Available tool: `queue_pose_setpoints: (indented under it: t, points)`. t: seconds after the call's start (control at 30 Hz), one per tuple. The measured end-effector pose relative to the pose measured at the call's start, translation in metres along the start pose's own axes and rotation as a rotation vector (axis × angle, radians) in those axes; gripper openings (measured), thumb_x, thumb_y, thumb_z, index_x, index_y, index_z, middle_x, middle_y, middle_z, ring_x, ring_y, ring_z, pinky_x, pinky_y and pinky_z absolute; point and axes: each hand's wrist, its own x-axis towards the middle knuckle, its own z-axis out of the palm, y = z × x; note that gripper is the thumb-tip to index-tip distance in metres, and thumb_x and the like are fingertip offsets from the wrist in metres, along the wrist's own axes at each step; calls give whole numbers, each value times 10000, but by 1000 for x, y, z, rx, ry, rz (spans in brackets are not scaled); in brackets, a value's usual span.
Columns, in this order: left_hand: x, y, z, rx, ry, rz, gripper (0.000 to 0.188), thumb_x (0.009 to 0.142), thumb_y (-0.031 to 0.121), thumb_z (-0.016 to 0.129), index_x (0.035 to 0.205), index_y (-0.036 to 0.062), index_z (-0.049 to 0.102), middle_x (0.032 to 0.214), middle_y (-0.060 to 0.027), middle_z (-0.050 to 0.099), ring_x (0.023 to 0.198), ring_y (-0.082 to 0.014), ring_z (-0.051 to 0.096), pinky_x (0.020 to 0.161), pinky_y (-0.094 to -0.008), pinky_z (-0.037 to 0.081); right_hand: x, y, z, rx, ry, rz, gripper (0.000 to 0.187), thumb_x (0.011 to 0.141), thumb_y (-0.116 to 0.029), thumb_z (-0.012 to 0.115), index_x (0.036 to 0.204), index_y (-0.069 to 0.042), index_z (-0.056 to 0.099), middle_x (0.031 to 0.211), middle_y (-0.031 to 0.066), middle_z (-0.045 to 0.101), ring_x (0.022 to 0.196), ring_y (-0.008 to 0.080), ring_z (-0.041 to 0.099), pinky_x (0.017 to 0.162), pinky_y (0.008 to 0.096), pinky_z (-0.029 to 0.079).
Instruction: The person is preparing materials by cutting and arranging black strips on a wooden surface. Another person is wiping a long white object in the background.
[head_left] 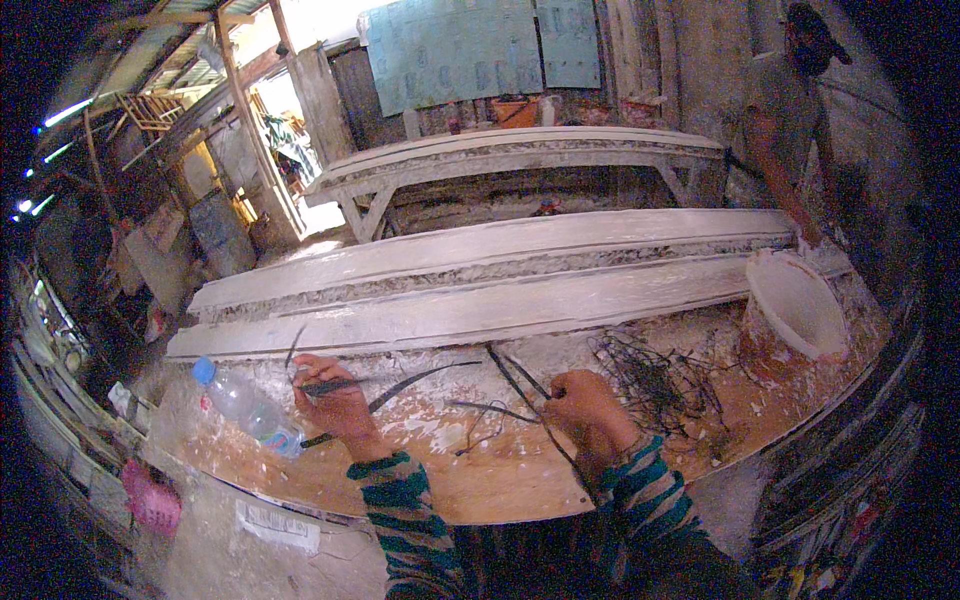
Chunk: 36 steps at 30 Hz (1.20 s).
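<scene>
My left hand (pixel 342 408) is over the table's left half, its fingers pinched round a thin dark strip (pixel 332 386). A dark strip end stands up above its fingertips, and a longer curved dark strip (pixel 425 375) runs out to its right. To the right, my right hand (pixel 585 405) is closed round another thin dark strip (pixel 520 372). A long dark strip slants past that hand toward the table's front edge. Between the hands lie short loose strips (pixel 490 408). A tangled heap of thin black strands (pixel 665 385) lies right of my right hand.
Long white-coated boards (pixel 500 245) span the table's far side. A whitish bucket (pixel 800 305) leans tilted at the right. At left lies a clear plastic bottle (pixel 245 408) with a blue cap. Another person (pixel 790 120) reaches toward the boards' right end. Behind stands a white bench (pixel 530 150).
</scene>
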Motion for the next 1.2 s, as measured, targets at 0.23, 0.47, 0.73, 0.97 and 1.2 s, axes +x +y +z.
queue_pose_setpoints:
  t: [0.23, 0.47, 0.73, 0.97, 1.2]
  points:
    - [2, 15, -8, -43, -113, -181, 163, 814, 115, 504, 958, 43, 485, 923, -60, 497, 814, -158, 486, 612, -251, 452, 7, 9, 6, -121, -113, -9, 291, 581, -310, 621, 743, -69, 639, 718, 157, 609, 699, 331, 589, 658, 404, 468]
    - [5, 10, -27, 71, 121, -349, 133, 842, 165, 478, 908, 49, 478, 780, -23, 485, 693, -141, 476, 571, -251, 430, 6, 11, 10, -91, -75, -43, 294, 607, -335, 601, 752, -83, 639, 718, 151, 610, 697, 325, 591, 653, 403, 468]
    - [-15, -67, -33, 1276, 595, -559, 109, 817, 191, 532, 843, 84, 537, 686, 16, 507, 588, -97, 473, 491, -221, 393, 4, 8, 8, -145, -107, -83, 358, 700, -417, 554, 759, -73, 631, 695, 153, 604, 671, 335, 588, 631, 418, 459]
    - [-39, -122, -28, 1702, 148, -1055, 152, 766, 197, 618, 855, 78, 586, 696, 35, 546, 572, -58, 466, 478, -193, 357, 6, 0, 7, 323, 181, -27, 325, 792, -340, 541, 782, -24, 616, 666, 134, 600, 601, 271, 572, 569, 367, 440]
    - [-56, -135, -51, 1652, 82, -950, 193, 750, 152, 639, 897, 56, 558, 759, 2, 575, 624, -77, 494, 516, -209, 380, 5, -4, 7, 695, 15, -120, 194, 738, -197, 641, 815, -20, 628, 723, 92, 620, 656, 182, 582, 600, 325, 463]
